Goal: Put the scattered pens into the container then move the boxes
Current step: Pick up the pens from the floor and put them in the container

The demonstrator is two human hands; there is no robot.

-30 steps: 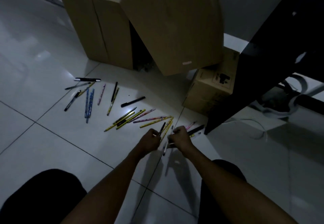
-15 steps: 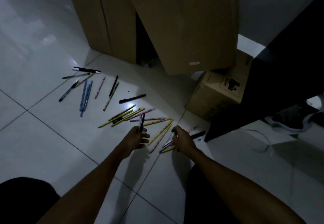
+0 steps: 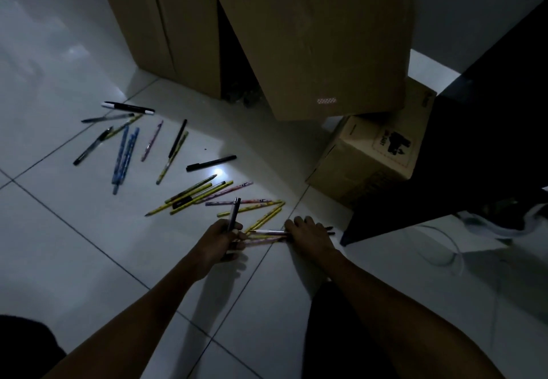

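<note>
Several pens lie scattered on the white tiled floor: yellow ones (image 3: 192,197) in the middle, blue ones (image 3: 124,156) at the left, a black marker (image 3: 211,162) between them. My left hand (image 3: 221,240) grips a dark pen (image 3: 234,212) that sticks upward. My right hand (image 3: 308,235) rests low on the floor over a bunch of pens (image 3: 267,235), its fingers curled on them. No pen container is in view.
A tall cardboard box (image 3: 166,28) stands at the back, another large box (image 3: 320,37) leans beside it, and a small box (image 3: 370,159) sits at the right. A dark piece of furniture (image 3: 480,156) rises at the right, with a white cable (image 3: 444,248) on the floor.
My left hand has stayed put with the dark pen upright in it. My right hand has lowered onto the pens near the small box, gathering them sideways.
</note>
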